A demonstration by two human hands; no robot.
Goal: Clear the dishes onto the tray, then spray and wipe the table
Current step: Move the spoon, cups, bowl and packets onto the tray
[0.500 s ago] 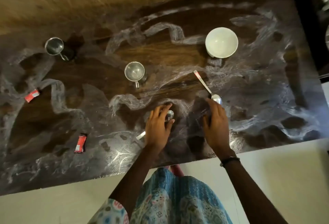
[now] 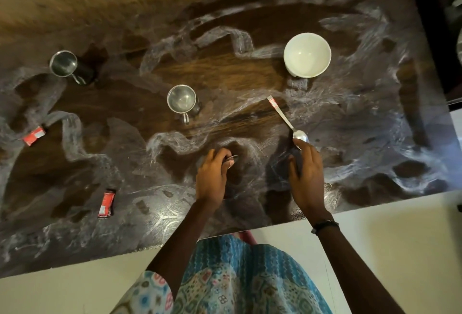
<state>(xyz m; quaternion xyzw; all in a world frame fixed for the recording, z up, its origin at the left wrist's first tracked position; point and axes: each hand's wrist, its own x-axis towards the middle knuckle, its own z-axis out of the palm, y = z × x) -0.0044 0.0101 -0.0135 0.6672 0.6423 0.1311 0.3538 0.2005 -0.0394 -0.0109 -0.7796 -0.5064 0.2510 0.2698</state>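
My left hand (image 2: 212, 176) curls its fingers round a small steel spoon (image 2: 232, 158) near the front middle of the dark wooden table (image 2: 225, 74); only the spoon's bowl end shows past my fingers. My right hand (image 2: 306, 176) lies with straight fingers, fingertips touching the bowl of a second spoon (image 2: 287, 120), whose handle points away to the upper left. A white bowl (image 2: 307, 55) stands beyond it. Two steel mugs stand upright, one at the centre (image 2: 183, 100) and one at the far left (image 2: 63, 64).
White smeared residue streaks the whole tabletop. Two red wrappers lie on the left, one near the left edge (image 2: 33, 135) and one nearer the front (image 2: 107, 203). A dark surface with metal items (image 2: 440, 14) adjoins the table's right end. The pale floor lies below the front edge.
My left hand's fingers have curled in round the small spoon, and its handle no longer shows. My right hand has stayed at the other spoon's bowl.
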